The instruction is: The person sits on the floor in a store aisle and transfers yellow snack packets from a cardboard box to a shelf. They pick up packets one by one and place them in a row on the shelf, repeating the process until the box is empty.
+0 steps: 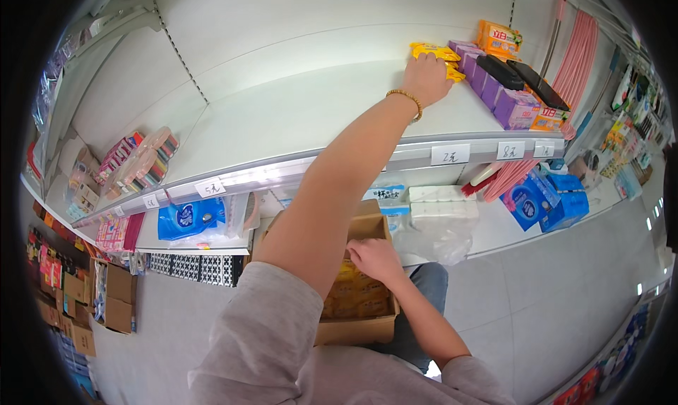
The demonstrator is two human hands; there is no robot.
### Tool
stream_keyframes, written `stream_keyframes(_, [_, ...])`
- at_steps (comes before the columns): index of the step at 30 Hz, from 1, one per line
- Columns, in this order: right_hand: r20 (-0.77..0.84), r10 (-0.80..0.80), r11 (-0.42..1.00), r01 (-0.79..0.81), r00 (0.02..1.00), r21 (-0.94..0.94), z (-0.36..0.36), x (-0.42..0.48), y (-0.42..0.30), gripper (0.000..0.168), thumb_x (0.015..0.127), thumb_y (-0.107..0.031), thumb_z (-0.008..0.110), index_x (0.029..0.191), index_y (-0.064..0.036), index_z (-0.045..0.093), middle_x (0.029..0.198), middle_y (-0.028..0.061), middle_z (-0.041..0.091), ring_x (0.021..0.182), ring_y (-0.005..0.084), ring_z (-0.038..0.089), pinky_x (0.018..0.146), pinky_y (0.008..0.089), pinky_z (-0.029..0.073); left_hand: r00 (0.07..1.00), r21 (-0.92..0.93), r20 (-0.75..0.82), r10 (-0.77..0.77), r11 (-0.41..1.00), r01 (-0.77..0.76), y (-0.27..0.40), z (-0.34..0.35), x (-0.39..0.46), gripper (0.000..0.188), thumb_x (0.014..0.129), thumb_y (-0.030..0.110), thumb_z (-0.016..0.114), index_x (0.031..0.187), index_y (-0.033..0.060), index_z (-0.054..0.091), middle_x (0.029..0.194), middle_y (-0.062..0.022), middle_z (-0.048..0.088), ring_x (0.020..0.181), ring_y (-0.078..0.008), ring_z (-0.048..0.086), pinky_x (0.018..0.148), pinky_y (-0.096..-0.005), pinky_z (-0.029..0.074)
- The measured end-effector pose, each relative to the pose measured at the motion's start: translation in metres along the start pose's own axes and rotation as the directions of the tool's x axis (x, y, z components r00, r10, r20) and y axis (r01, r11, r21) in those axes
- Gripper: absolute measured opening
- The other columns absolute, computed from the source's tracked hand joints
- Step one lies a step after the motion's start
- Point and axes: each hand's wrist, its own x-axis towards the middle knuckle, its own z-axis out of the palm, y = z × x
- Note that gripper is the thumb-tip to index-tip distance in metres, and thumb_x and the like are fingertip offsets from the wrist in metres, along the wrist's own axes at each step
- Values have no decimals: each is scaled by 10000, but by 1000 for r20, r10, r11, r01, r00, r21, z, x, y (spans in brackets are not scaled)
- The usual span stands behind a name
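Note:
My left hand (428, 79), a beaded bracelet at its wrist, reaches across to the upper shelf (275, 108). Its fingers grip a yellow plastic packet (435, 51) in a small stack beside a row of purple boxes (484, 82). Below, my right hand (377, 259) is over an open cardboard box (355, 331) in front of me. The fingers are curled near the box's inner side, and whether they hold anything is hidden. Inside the box lie several yellow packets (357, 294), partly covered by my left arm.
A black case (499, 72) and a phone (537, 84) lie atop the purple and orange boxes. Handwritten price tags (450, 155) line the shelf edge. Beneath are white paper rolls (444, 206) and blue packs (529, 198). Pink brooms (577, 66) hang at right. Cartons (114, 299) stand on the left floor.

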Motion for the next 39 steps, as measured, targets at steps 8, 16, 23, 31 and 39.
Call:
stream_keyframes(8, [1, 4, 1000, -4, 1000, -23, 4, 0, -1, 109, 895, -183, 622, 933, -110, 692, 775, 143, 708, 757, 359, 698, 702, 489, 560, 991, -416, 116, -62, 903, 105, -29, -21, -36, 526, 918, 457, 665, 1256, 56, 617, 1238, -184, 659, 1156, -324, 626, 990, -412, 500])
stream_keyframes(16, [36, 17, 997, -14, 999, -80, 0, 1, -3, 116, 892, -204, 627, 948, -133, 699, 787, 139, 711, 769, 362, 695, 707, 493, 554, 959, -368, -262, 110, 907, -205, -54, -39, -96, 468, 795, 238, 771, 1219, 100, 631, 1169, -147, 654, 1106, -342, 625, 920, -431, 526])
stream_keyframes(23, [-7, 5, 1000, -5, 1000, 12, 1, -2, 2, 137, 925, -253, 651, 988, -161, 729, 775, 147, 703, 749, 376, 676, 693, 469, 556, 803, -355, -582, 125, 849, -390, -62, -85, -236, 407, 777, 154, 764, 1172, 126, 674, 1072, -95, 639, 990, -309, 629, 862, -398, 520])
stream_keyframes(31, [249, 0, 130, -247, 969, 960, -19, -12, -43, 479, 1025, -378, 609, 1291, 19, 586, 1121, 95, 686, 993, 160, 660, 873, 283, 525, 981, -488, -162, 110, 855, -177, -61, -52, -452, 478, 767, 84, 800, 1221, 147, 667, 1135, -80, 626, 1074, -310, 608, 940, -412, 494])
stream_keyframes(39, [665, 18, 886, -320, 747, 335, 26, 40, -60, 400, 830, -318, 818, 1009, 24, 713, 775, 98, 697, 713, 164, 656, 638, 332, 503, 950, -500, -74, -304, 836, 229, -54, 35, -550, 445, 803, 69, 777, 1228, 109, 655, 1214, -104, 626, 1109, -336, 593, 1015, -439, 464])
